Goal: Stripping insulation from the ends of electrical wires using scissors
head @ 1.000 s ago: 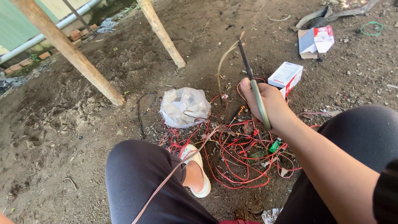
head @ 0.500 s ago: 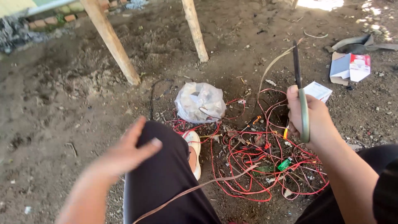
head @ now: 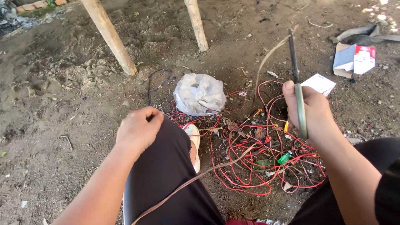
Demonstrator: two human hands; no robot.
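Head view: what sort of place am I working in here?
Probably an outdoor work spot on bare ground, perhaps under a raised structure or a building site. The floor is loose brown dirt, slanted rough wooden posts stand in it, and a tangle of thin red wires lies by a crumpled clear plastic bag.

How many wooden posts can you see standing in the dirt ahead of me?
2. One wooden post leans at upper left; the other wooden post stands at top centre, behind the plastic bag. Others may lie outside the view.
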